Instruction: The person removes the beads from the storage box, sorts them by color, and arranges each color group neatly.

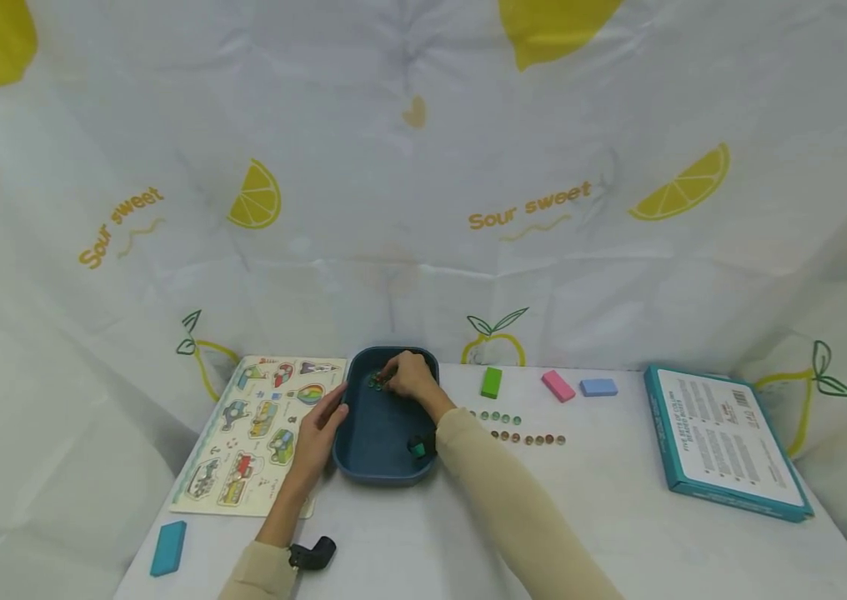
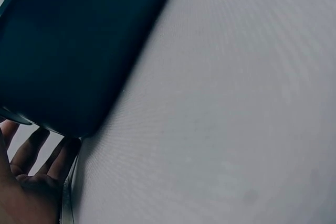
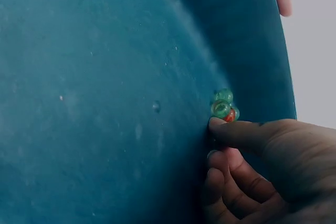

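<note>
glassy little marbles [image 3: 224, 106] sit bunched in the far corner of the blue tray [image 1: 382, 442]. my right hand [image 1: 410, 377] curls in, a fingertip [image 3: 220, 127] touching them, nothing pinched yet. my left hand [image 1: 316, 433] lies flat against the tray's side. hard, slick, likely to roll; pinch one across its middle.

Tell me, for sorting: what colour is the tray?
Dark teal blue tray, clearest in the head view.
</note>
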Tool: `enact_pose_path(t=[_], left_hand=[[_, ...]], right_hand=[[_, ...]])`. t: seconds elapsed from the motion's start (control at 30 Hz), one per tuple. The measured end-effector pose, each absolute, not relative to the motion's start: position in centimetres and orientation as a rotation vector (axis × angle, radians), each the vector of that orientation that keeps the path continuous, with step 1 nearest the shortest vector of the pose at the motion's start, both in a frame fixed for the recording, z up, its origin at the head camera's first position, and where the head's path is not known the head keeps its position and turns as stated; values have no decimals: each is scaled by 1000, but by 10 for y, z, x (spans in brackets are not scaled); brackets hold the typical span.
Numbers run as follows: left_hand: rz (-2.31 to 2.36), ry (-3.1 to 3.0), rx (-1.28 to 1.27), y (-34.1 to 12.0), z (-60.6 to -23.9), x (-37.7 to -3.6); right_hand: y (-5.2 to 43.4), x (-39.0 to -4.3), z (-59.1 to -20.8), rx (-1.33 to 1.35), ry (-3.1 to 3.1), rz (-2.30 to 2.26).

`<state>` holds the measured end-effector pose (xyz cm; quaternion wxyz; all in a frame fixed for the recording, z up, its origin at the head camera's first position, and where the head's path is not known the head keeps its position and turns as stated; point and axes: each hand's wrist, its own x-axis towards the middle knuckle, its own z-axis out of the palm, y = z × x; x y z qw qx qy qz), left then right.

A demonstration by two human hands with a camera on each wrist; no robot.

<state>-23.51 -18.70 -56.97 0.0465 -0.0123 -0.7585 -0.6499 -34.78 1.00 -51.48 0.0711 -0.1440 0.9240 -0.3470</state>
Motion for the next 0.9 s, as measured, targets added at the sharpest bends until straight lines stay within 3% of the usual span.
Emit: enact_pose_path(t=[0.27, 0.5, 0.67, 0.9], left_hand=[[-1971, -2317, -32, -185, -571, -233], [-1936, -2318, -33, -186, -569, -233], [-1965, -2311, -48, -186, -569, -235], [-1975, -2316, -47, -186, -569, -234]], right_hand=[[16, -345, -513, -496, 2753, -1111], [43, -337, -481, -770, 2554, -1300], [97, -318, -460, -889, 2537, -1321], [202, -279, -475, -737, 2630, -1303]])
